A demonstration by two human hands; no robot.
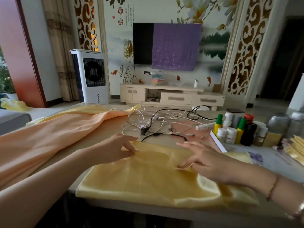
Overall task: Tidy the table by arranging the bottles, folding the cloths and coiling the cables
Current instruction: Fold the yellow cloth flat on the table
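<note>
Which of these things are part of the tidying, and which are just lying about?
Part of the job:
yellow cloth
peach cloth
tangled cables
bottles

Just lying about:
air cooler
television
purple cloth
TV cabinet

Air cooler [92,76] left; TV [167,46] w/ purple cover; TV cabinet [171,96].

I could read two red seal-style characters, 富 and 貴, stacked on the painted wall mural [120,15] left of the television. Beside them ran columns of small black calligraphy, too fine for me to make out. The labels on the bottles [233,130] at the tabletop's right were blurred and unreadable.
</note>
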